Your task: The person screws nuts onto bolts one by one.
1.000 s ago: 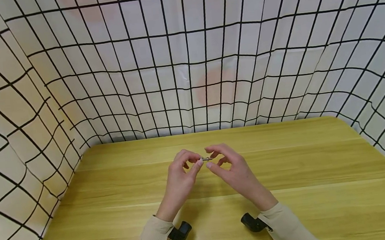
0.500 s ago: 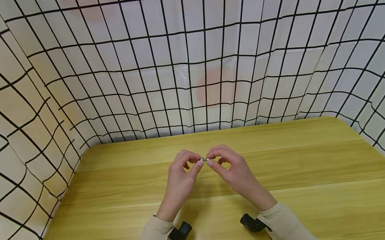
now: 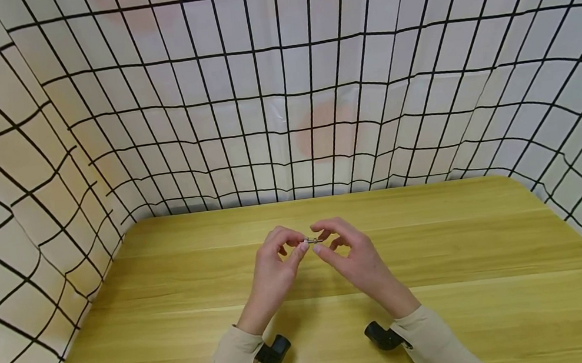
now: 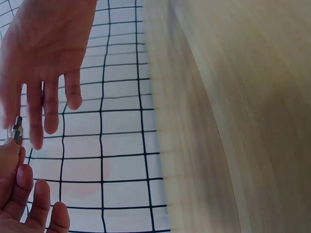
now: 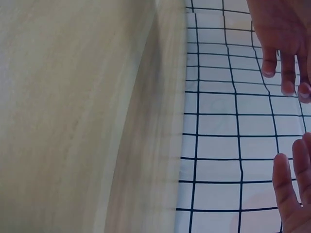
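A small metal bolt [image 3: 314,240] with a nut [image 4: 17,130] on its shank is held level above the table, between both hands. My left hand [image 3: 273,269] pinches one end of it between thumb and index finger, and those fingertips hide part of that end. Around the other end, the thumb and index finger of my right hand [image 3: 354,257] stand apart, not gripping it. In the left wrist view the right hand [image 4: 48,43] is blurred, its fingers fairly straight. The right wrist view shows fingers of my right hand [image 5: 289,194] and left hand [image 5: 279,29], with the bolt out of sight.
Below the hands is a wooden table [image 3: 174,288] with a light plank pattern. White curtain walls [image 3: 281,88] with black grid lines enclose it at the back and both sides. A black wrist camera [image 3: 273,351] sits at each sleeve cuff.
My right thumb and index finger closed on the bolt's right end half a second ago. Now they have parted again, showing that end. My left hand keeps its pinch, nearly still.
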A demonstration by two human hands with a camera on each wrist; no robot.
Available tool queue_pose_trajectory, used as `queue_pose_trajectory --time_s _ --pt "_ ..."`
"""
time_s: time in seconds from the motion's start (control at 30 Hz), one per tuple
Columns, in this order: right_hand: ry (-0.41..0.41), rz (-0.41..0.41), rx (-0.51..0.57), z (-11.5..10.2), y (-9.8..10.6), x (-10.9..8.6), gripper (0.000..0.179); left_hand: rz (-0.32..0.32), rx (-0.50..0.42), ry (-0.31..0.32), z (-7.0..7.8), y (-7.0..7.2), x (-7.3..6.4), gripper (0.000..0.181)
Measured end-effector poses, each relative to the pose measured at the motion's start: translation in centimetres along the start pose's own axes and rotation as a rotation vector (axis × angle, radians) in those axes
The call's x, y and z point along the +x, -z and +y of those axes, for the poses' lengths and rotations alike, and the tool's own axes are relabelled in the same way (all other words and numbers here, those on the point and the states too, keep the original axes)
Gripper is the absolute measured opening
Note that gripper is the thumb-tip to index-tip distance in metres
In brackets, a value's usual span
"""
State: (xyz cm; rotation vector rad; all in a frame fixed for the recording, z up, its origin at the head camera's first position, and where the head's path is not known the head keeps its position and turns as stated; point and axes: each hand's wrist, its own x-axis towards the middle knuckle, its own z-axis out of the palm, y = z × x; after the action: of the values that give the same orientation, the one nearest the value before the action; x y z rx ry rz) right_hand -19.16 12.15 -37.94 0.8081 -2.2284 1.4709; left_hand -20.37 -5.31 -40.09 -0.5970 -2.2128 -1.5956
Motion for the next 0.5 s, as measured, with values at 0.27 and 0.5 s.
queue_pose_trajectory --time_s 0.27,0.5 --pt "0.100 0.007 -0.003 0.12 0.15 0.21 0.025 0.001 0.010 0.004 -0.04 0.01 0.09 0.004" --pt "0.074 0.016 -0.019 0.20 -0.04 0.09 0.014 0.003 0.007 0.004 -0.22 -0.10 0.10 0.003"
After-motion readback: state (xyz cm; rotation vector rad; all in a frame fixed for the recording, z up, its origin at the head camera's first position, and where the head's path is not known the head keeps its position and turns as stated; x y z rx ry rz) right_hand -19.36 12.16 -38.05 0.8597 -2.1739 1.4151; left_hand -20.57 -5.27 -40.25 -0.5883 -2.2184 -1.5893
